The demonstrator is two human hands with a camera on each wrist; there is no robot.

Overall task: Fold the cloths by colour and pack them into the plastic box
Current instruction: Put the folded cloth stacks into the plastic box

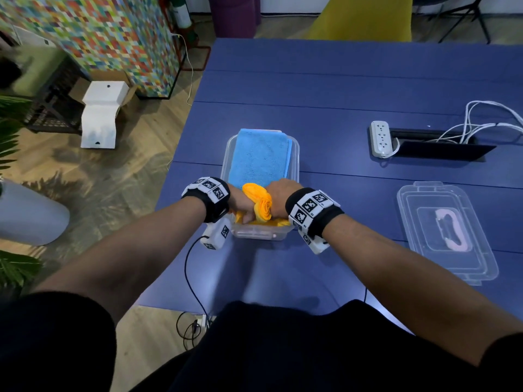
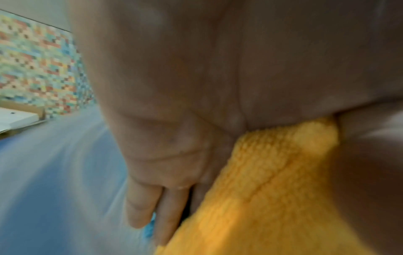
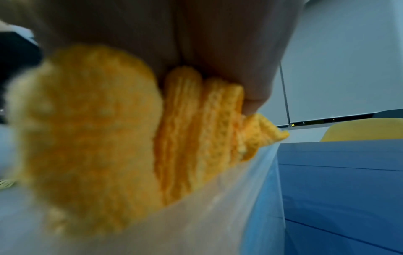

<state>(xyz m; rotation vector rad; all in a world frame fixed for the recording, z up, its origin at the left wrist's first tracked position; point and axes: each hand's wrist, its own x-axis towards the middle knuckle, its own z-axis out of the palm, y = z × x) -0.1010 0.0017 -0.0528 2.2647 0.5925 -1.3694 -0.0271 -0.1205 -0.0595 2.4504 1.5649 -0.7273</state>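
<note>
While the packing goes on: both hands work at the near end of the plastic box (image 1: 295, 154), which stands on the blue counter (image 1: 353, 89).
Done: a folded blue cloth (image 1: 261, 157) already lies flat in the far part of the box.
In hand: an orange cloth (image 1: 259, 203), bunched and folded over on itself, half inside the near end.
Left hand (image 1: 240, 206): its fingers (image 2: 150, 207) run nearly straight down beside the orange cloth, while the palm and thumb pinch its top fold.
Right hand (image 1: 278, 198): curled tight round several orange folds.
Left to do: seemingly seating the orange cloth flat; the lid (image 1: 447, 233) lies apart to the right.
Materials: cloths soft, nubbly terry; box and lid clear, rigid, round-cornered.
</note>
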